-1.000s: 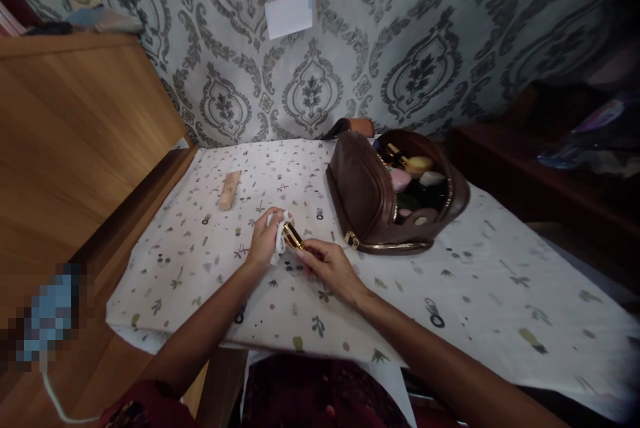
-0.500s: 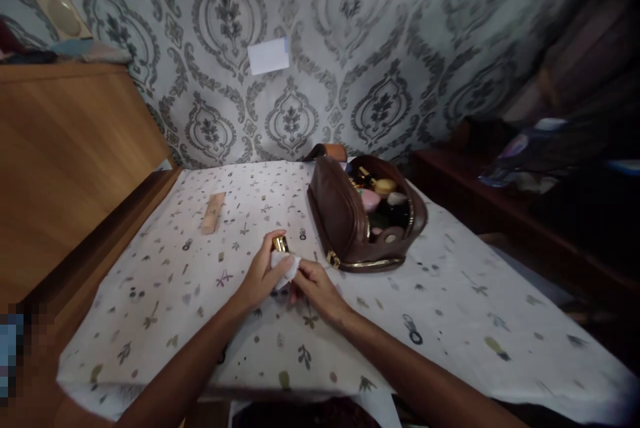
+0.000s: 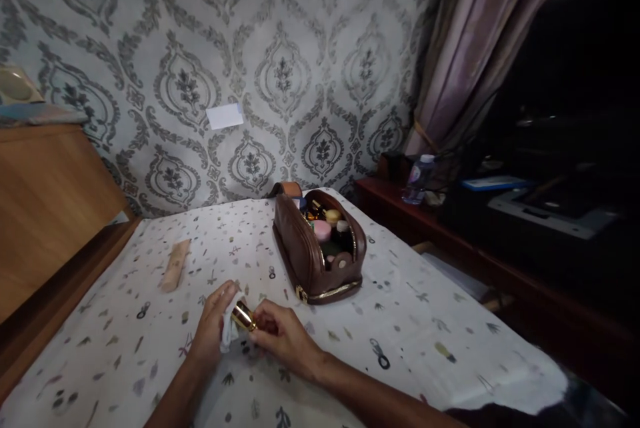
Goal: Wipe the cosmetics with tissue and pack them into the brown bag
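Observation:
A small shiny gold container (image 3: 243, 316) is between my two hands. My right hand (image 3: 285, 338) grips its right end with thumb and fingers. My left hand (image 3: 213, 328) is closed on a crumpled white cloth or tissue (image 3: 229, 331), which lies against the container's left end. Behind and right of my hands stands a brown leather bag (image 3: 300, 248), unzipped at the top. Inside it are a pink item (image 3: 321, 231), a yellowish round item (image 3: 333, 216) and several others. A beige tube (image 3: 176, 266) lies on the patterned tablecloth (image 3: 225, 221) at the left.
A wooden cabinet (image 3: 50, 188) borders the table at the left. On the right, a dark red surface (image 3: 390, 208) holds a clear bottle (image 3: 419, 179). Patterned wallpaper with a white card (image 3: 225, 116) rises behind, beside a purple curtain (image 3: 460, 48).
The view has swung right and up. The gold container, earlier in my left hand with the white cloth, is now gripped by my right hand, and its gold side shows more fully.

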Motion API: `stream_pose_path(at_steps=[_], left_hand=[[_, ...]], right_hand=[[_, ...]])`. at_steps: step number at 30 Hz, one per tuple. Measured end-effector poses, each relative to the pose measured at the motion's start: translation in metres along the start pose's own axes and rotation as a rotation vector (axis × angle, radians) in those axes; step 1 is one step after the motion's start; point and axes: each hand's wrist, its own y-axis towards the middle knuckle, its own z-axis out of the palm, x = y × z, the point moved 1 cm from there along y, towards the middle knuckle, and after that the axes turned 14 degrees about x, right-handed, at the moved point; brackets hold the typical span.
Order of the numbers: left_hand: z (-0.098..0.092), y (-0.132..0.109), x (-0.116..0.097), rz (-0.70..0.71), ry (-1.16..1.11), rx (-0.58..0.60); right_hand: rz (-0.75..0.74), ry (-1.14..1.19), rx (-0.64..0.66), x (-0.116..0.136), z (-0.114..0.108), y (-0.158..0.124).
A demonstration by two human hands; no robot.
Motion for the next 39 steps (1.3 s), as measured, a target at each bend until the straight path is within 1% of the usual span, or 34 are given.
stream_pose_path(at_steps=[2, 6, 9, 11, 12, 14, 16, 18, 20, 22, 26, 30, 32, 34, 39], left_hand=[[0.003, -0.001, -0.003, -0.052, -0.114, 0.063], [0.01, -0.008, -0.007, -0.112, -0.231, 0.262], [0.014, -0.011, -0.003, -0.165, -0.262, 0.315], [0.015, -0.011, 0.001, -0.182, -0.236, 0.323], [0.014, -0.011, 0.003, -0.188, -0.215, 0.317], [0.012, -0.01, 0.003, -0.189, -0.175, 0.288], [0.009, -0.008, 0.002, -0.179, -0.152, 0.261], [0.006, -0.008, -0.001, -0.166, -0.14, 0.243], [0.005, -0.007, -0.002, -0.155, -0.13, 0.237], [0.005, -0.008, -0.003, -0.148, -0.103, 0.246], [0.007, -0.009, -0.001, -0.145, -0.041, 0.299], [0.008, -0.009, 0.004, -0.173, -0.022, 0.356], [0.007, -0.008, 0.006, -0.176, -0.007, 0.391], [0.006, -0.007, 0.009, -0.158, 0.009, 0.421], [0.008, -0.009, 0.01, -0.139, 0.083, 0.458]], right_hand=[[-0.019, -0.007, 0.008, 0.006, 0.001, -0.004], [-0.004, 0.011, 0.048, 0.015, 0.005, -0.013], [0.02, 0.058, 0.074, 0.029, 0.005, -0.017], [0.003, 0.049, 0.06, 0.049, -0.001, -0.017], [-0.023, 0.02, 0.036, 0.062, -0.006, -0.017], [-0.082, -0.086, -0.08, 0.095, -0.023, -0.018], [-0.154, -0.203, -0.209, 0.129, -0.046, -0.018], [-0.23, -0.247, -0.305, 0.158, -0.07, -0.017], [-0.254, -0.209, -0.355, 0.178, -0.092, -0.017], [-0.256, -0.137, -0.382, 0.19, -0.11, -0.015], [-0.235, -0.043, -0.391, 0.196, -0.135, -0.007], [-0.227, -0.061, -0.418, 0.193, -0.161, 0.006], [-0.22, -0.195, -0.434, 0.189, -0.175, 0.014], [-0.19, -0.393, -0.429, 0.183, -0.187, 0.023], [-0.038, -0.764, -0.361, 0.176, -0.205, 0.044]])
